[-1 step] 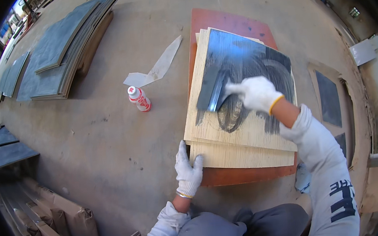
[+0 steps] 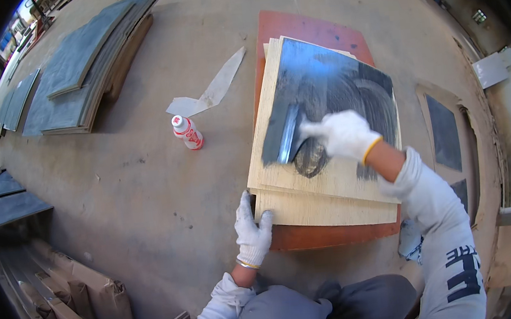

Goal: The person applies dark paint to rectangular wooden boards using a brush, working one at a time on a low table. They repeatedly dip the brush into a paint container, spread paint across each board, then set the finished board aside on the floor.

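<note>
My right hand (image 2: 348, 136), in a white knitted glove, is closed on the handle of a wide flat brush (image 2: 290, 134) with a shiny metal band. The brush lies against the pale wooden board (image 2: 331, 183). Glossy black coating (image 2: 314, 71) covers much of the board's far part, with streaks and loops of it nearer me. My gloved left hand (image 2: 253, 236) is at the near left corner of the stack. Its thumb rests over the lower pale board (image 2: 328, 208) and its fingers lie along the edge.
A reddish-brown sheet (image 2: 330, 235) lies under the boards. On the floor to the left are a white and red bottle (image 2: 188, 134) and a torn pale strip (image 2: 212, 94). Grey panels (image 2: 84, 71) are stacked at far left, brown wrapped bundles (image 2: 90, 292) near left.
My right hand and the brush have moved slightly toward me and to the left over the board. Black coating shows lower along the board's left side. My left hand has barely shifted.
</note>
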The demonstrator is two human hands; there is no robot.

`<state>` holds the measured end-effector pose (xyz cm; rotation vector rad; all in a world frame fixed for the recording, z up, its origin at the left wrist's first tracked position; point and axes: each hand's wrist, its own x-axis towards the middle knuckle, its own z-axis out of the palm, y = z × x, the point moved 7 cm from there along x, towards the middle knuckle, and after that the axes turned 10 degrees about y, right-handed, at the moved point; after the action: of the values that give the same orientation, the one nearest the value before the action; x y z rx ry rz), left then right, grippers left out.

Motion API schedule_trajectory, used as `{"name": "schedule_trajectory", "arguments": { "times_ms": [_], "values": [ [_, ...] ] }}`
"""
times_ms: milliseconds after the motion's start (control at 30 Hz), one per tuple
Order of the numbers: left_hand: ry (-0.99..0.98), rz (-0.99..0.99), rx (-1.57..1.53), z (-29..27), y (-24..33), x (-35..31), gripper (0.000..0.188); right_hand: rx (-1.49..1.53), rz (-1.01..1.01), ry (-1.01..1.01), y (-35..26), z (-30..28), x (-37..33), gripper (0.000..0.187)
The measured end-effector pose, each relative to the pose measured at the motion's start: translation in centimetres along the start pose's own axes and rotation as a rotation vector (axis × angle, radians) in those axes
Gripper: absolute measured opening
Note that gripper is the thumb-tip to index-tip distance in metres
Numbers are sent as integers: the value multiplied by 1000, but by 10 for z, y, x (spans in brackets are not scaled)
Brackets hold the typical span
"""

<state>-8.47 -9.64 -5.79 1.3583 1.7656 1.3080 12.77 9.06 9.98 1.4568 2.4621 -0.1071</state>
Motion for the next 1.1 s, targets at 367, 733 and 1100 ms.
{"name": "schedule_trajectory", "arguments": {
  "times_ms": [367, 733, 1100],
  "values": [
    [3, -184, -206, -24, -19, -39, 64, 71, 9, 75, -9, 15, -58, 42],
    [83, -365, -311, -55, -38, -40, 52, 1959, 742, 621, 184, 114, -181, 40],
    [31, -303, -288, -33, -22, -44, 47, 1869, 769, 711, 145, 116, -46, 25]
  ]
}}
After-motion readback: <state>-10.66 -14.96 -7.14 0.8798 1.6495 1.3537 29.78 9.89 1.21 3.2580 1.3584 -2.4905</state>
